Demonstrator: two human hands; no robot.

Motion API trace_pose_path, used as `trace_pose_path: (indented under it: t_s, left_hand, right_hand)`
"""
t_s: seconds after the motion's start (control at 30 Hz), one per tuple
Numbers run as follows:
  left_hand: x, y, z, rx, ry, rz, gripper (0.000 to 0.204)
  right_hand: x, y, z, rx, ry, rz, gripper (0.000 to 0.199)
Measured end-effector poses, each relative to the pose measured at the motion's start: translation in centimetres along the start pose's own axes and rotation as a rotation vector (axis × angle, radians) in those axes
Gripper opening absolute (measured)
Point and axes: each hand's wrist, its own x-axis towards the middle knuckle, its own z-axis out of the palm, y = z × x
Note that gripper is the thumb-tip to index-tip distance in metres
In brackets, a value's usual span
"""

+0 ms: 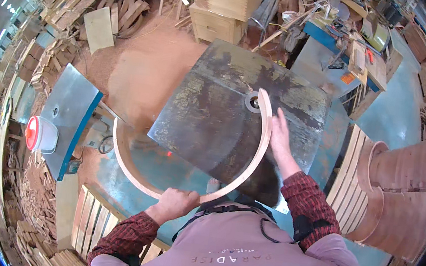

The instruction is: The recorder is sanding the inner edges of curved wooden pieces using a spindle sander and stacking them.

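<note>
A long curved strip of pale wood [261, 139] lies on a worn metal machine table [215, 112], one end near the round spindle hole [253, 102], the other end sweeping off the table's left edge. My left hand [175, 203] grips the strip at its lowest part, close to my body. Beside the strip's right stretch, my right hand [279, 136] rests flat with fingers together, pressing against the wood's outer side.
Stacks of curved wooden pieces [402, 193] stand at the right, with slatted boards [348, 181] next to them. A second metal table [67, 110] and a red-lidded white tub [40, 134] are at the left. Sawdust [141, 66], wooden boxes [222, 12] and a cluttered bench [351, 49] lie beyond.
</note>
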Motion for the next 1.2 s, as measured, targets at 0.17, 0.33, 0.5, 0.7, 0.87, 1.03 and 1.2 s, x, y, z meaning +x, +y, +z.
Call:
trace_pose_path:
  t_s: [0.17, 0.33, 0.5, 0.7, 0.87, 1.03, 1.2]
  left_hand:
    - [3.8, 1.5, -7.3, -0.105, 0.327, -0.059, 0.029]
    - [11.1, 5.7, -15.9, -0.632, 0.719, -0.140, 0.031]
    - [17.2, 11.8, -21.8, -1.152, 1.075, 0.061, 0.032]
    - [19.5, 16.5, -21.8, -1.539, 1.048, 0.144, 0.031]
    - [24.3, 16.6, -17.7, -1.457, 0.743, 0.312, 0.033]
    - [28.3, 15.4, -14.0, -0.491, 0.515, 0.363, 0.027]
    - [33.0, 13.1, -6.9, -0.033, 0.747, 0.601, 0.039]
  right_hand:
    - [-3.7, -3.6, 1.2, 0.181, -0.017, -0.138, 0.058]
    - [-12.1, -6.4, 4.7, -0.106, -0.379, -0.417, 0.080]
    - [-12.4, -7.2, 3.0, -0.196, -0.247, -0.658, 0.123]
    - [-10.8, -7.7, -5.0, -0.124, 0.314, -0.749, 0.108]
    - [-14.3, -7.0, -13.8, -0.016, 0.361, -0.462, 0.079]
    - [-21.6, -2.5, -23.1, 0.101, 0.349, -0.065, 0.058]
    - [-29.8, 3.1, -26.4, 0.151, 0.497, 0.174, 0.049]
